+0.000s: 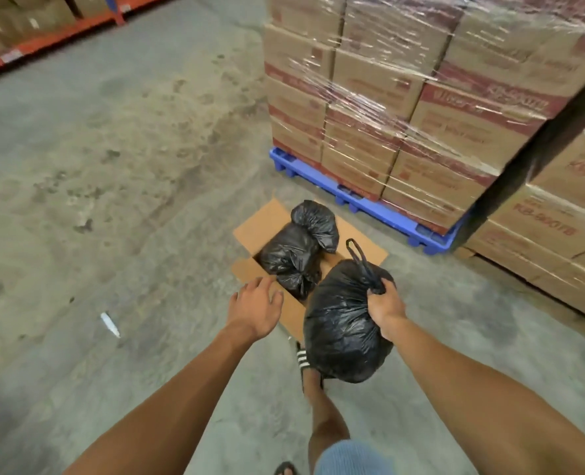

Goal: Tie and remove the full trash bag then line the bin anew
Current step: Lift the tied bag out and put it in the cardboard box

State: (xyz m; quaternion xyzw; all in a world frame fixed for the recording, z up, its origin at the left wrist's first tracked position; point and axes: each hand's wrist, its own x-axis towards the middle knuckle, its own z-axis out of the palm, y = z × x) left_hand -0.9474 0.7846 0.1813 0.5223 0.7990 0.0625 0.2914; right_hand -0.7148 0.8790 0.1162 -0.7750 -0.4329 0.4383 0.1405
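A full black trash bag (342,323) hangs in the air, its neck tied with loops sticking up. My right hand (385,303) is shut on the knotted neck. Beyond it an open cardboard box (260,224) sits on the floor, holding other tied black bags (297,248). My left hand (256,306) hovers with fingers spread over the box's near flap, holding nothing. No bin is in sight.
A shrink-wrapped stack of cartons (404,97) stands on a blue pallet (363,204) just behind the box, more cartons at right. Orange racking (44,39) runs along the far left. A small white scrap (110,324) lies on the concrete floor. My sandalled foot (303,361) is under the bag.
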